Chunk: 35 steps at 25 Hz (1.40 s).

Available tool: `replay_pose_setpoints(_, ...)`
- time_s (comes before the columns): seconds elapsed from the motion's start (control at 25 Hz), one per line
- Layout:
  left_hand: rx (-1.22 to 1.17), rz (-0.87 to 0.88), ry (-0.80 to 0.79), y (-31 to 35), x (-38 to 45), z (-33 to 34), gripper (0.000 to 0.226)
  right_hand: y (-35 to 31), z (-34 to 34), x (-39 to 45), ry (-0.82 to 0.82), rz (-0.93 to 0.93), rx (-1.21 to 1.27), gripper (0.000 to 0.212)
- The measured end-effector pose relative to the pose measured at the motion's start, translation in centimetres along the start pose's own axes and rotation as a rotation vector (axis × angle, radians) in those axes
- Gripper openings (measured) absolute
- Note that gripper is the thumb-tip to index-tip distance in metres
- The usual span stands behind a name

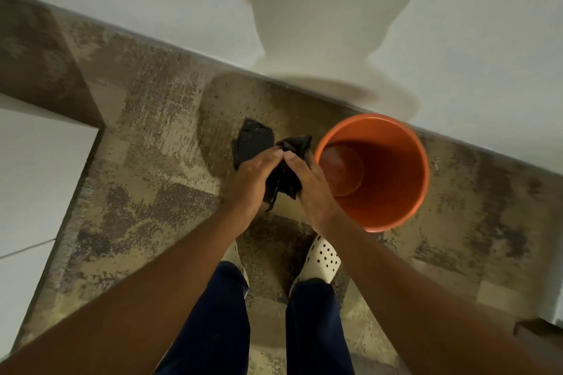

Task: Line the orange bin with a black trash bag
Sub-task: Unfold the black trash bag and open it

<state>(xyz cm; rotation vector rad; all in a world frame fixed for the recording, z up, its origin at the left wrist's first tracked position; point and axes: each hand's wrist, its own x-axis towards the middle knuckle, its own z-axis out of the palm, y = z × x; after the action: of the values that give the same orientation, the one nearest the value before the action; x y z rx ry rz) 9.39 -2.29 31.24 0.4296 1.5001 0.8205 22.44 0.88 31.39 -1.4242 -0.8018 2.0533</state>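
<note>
The orange bin point(393, 201) stands upright on the mottled floor, open and with nothing inside it. Just left of its rim I hold a crumpled black trash bag point(289, 175) in both hands. My left hand point(254, 179) grips its left side and my right hand point(310, 186) grips its right side, thumbs almost meeting on top. A second bundle of black bags point(251, 141) lies on the floor beyond my left hand, partly hidden by it.
A white pedestal point(329, 49) rises from the floor against the white wall point(487, 70), right behind the bin. A white tiled area point(33, 179) lies to the left. My feet in white perforated clogs point(323, 259) stand below my hands.
</note>
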Motion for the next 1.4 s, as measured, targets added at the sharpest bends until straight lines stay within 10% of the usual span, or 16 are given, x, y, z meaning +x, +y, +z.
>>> replay_pose_setpoints(0.24, 0.310, 0.318, 0.105, 1.9, -3.2, 5.3, 0.065, -4.4, -4.5, -3.4, 0.162, 0.141, 0.408, 0.031)
replay_pose_setpoints(0.36, 0.067, 0.126, 0.261, 3.4, -2.4, 6.5, 0.028, -5.2, -7.9, -4.1, 0.204, 0.132, 0.449, 0.036)
replay_pose_setpoints(0.56, -0.409, -0.321, 0.153, 4.1, -0.7, 3.4, 0.034, -6.8, -15.4, -5.9, 0.266, 0.103, 0.333, 0.035)
replay_pose_setpoints(0.88, -0.759, -0.255, 0.048, 1.0, -1.6, 4.1, 0.092, -5.8, -16.3, -7.1, 0.285, 0.065, 0.601, 0.036)
replay_pose_setpoints(1.08, -0.642, -0.358, -0.070, -0.6, -4.4, 11.1, 0.081, -4.3, -12.9, -7.7, 0.371, 0.139, 0.795, 0.037)
replay_pose_setpoints(1.24, -0.657, -0.281, 0.021, 2.1, -2.4, 15.2, 0.031, -2.8, -11.5, -9.6, 0.472, 0.231, 0.528, 0.036)
replay_pose_setpoints(1.4, -0.300, -0.175, 0.047, 2.6, -2.0, 15.2, 0.023, -3.4, -12.7, -11.4, 0.692, -0.206, -0.481, 0.050)
